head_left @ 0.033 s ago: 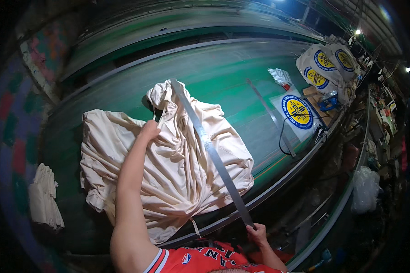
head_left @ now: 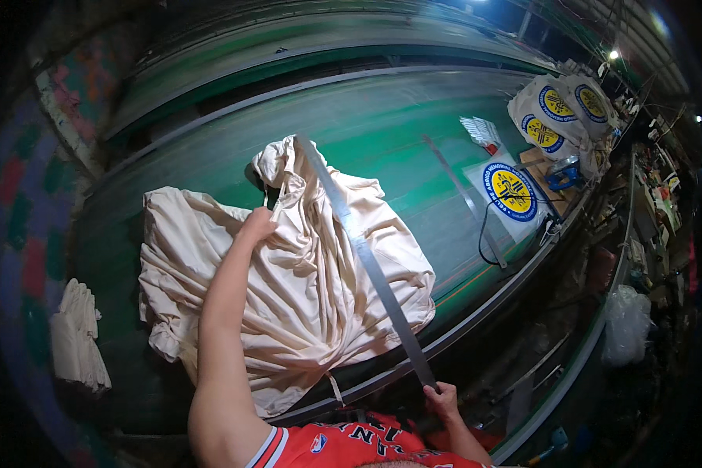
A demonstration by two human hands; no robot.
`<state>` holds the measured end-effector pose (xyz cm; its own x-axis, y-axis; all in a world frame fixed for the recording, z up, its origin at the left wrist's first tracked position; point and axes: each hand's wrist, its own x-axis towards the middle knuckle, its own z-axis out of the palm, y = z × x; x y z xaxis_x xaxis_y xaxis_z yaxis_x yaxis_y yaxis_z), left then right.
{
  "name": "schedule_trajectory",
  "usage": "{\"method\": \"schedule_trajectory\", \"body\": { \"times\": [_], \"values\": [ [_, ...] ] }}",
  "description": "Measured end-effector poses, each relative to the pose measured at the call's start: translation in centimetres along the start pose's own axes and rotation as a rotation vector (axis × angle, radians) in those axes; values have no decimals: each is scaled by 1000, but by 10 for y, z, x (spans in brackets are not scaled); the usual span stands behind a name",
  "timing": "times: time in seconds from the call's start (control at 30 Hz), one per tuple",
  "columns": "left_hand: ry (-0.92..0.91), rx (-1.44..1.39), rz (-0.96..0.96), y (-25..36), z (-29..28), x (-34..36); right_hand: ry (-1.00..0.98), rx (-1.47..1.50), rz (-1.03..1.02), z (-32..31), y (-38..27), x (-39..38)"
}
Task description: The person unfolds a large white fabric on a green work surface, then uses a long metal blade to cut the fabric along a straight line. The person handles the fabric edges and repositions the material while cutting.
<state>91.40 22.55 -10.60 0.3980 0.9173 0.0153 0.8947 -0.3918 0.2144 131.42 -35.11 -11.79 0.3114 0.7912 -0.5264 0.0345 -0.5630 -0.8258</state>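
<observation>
A large, crumpled heap of cream cloth (head_left: 288, 281) with narrow straps is spread over a green tabletop (head_left: 413, 148). My left hand (head_left: 257, 225) reaches across the heap, its fingers closed on a piece of the cloth beside a dark gap near a strap. A long, flat metal bar (head_left: 378, 285) slants across the cloth's right part, from its top down past the table's near edge. Around the bar's near end, my right hand (head_left: 442, 399) is wrapped. Part of the cloth lies hidden beneath the bar and my left forearm.
Right of the cloth lie a second metal bar (head_left: 450, 178) and a sheet with a round blue-and-yellow emblem (head_left: 511, 191). Beyond are printed cream bags (head_left: 561, 117) and a blue tool (head_left: 563, 175) with a black cable. Folded cream cloth (head_left: 78, 335) sits at far left.
</observation>
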Motion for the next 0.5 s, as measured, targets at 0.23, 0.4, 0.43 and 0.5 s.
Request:
{"method": "schedule_trajectory", "body": {
  "times": [0.23,0.4,0.43,0.5],
  "values": [
    [-244,-868,-212,33,41,-39,45,52,34,-13,-7,-8],
    [14,-681,-474,27,60,-29,67,34,-12,-14,-9,-15],
    [44,-625,-396,27,59,-26,71,34,-4,-14,-7,-17],
    [68,-495,-363,31,51,-20,80,30,9,-16,-4,-20]
  ]
}}
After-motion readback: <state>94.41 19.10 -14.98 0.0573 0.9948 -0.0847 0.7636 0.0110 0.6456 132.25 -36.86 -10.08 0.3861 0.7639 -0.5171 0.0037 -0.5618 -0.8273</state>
